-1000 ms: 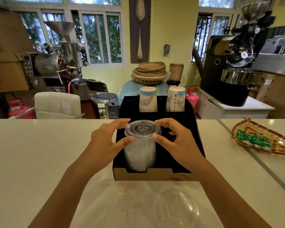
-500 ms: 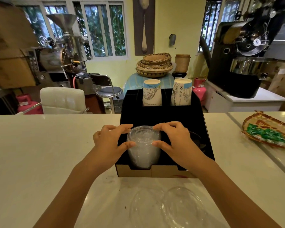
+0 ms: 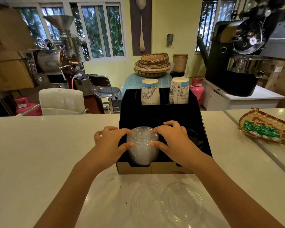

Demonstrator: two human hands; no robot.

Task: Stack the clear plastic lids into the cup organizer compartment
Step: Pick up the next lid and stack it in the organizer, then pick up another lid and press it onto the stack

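A stack of clear plastic lids stands in the front left compartment of the black cup organizer on the white counter. My left hand grips the stack's left side and my right hand grips its right side, thumbs in front and fingers over the top. Two loose clear lids lie flat on the counter in front of the organizer, between my forearms.
Two printed paper cup stacks stand in the organizer's rear slots. A woven tray with green packets sits at the right on the counter. Coffee roasters, a white chair and baskets are behind the counter.
The lid stack has sunk lower into the front left compartment with both hands following it down. The camera has moved closer and tilted slightly.
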